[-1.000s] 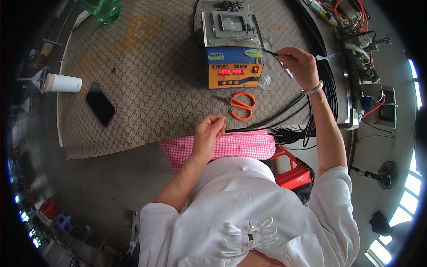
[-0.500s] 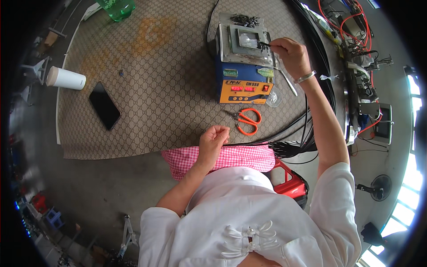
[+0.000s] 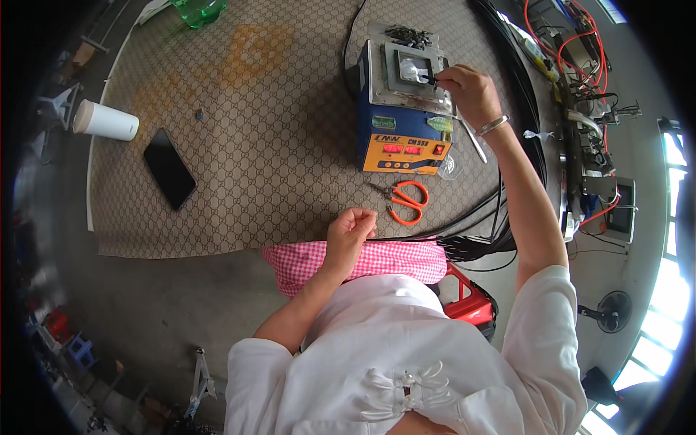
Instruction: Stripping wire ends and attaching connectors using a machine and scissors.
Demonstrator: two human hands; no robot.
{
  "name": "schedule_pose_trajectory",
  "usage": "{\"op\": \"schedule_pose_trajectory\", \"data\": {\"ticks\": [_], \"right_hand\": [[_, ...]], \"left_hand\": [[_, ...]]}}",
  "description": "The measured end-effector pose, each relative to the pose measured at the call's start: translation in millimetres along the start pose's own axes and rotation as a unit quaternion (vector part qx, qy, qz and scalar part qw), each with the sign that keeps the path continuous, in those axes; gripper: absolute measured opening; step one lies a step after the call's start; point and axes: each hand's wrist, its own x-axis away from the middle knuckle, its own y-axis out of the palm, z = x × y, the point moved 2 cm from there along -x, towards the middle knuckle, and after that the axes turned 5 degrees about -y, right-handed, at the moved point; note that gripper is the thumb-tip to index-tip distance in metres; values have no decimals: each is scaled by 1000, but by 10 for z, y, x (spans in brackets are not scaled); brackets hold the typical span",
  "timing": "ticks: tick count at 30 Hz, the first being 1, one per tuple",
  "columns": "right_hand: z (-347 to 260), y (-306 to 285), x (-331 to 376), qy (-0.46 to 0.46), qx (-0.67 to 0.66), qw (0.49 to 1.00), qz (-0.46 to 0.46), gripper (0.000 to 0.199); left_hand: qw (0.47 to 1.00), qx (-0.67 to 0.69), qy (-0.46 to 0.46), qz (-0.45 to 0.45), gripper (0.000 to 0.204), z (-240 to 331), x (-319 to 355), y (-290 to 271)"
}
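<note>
At the far side of the table stands a blue and orange solder pot [image 3: 403, 138] with a lit red display. Its metal top frames a square, shiny solder bath [image 3: 412, 69]. My right hand [image 3: 470, 93] is closed in a pinch on a black cable end [image 3: 428, 79], whose tip reaches over the bath's right rim. By the table's front edge, my left hand [image 3: 349, 235] is closed, fingertips together on a thin black cable [image 3: 399, 238] that runs off to the right. Orange-handled cutters [image 3: 407, 201] lie just beyond my left hand.
Dark scraps [image 3: 407, 35] are heaped behind the bath. A thin metal tool [image 3: 475, 141] and a clear round dish [image 3: 450, 167] lie right of the pot. Black cables [image 3: 518, 94] line the right side. Leftward are a phone [image 3: 170, 169], white cup [image 3: 106, 121] and green bottle [image 3: 199, 10].
My right hand has shifted slightly left relative to the pot, bringing the cable end a little further over the bath's rim. My left hand stays nearly still. The whole view has shifted slightly.
</note>
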Motion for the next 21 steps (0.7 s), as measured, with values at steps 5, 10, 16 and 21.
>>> {"op": "schedule_pose_trajectory", "data": {"ticks": [5, 10, 16, 21], "right_hand": [[5, -22, -12, 2, -27, 1000, 7, 8], [47, -84, -28, 34, -48, 998, -7, 11], [61, -63, -68, 53, -37, 997, -44, 12], [67, -22, -94, 45, -25, 997, -62, 12]], "left_hand": [[1000, 6, -3, 0, 13, 8, -1, -9], [1000, 4, -8, -1, 13, 9, -3, -13], [1000, 11, -6, -9, 13, -3, -8, -22], [1000, 11, -10, -9, 12, 10, -2, -22]]}}
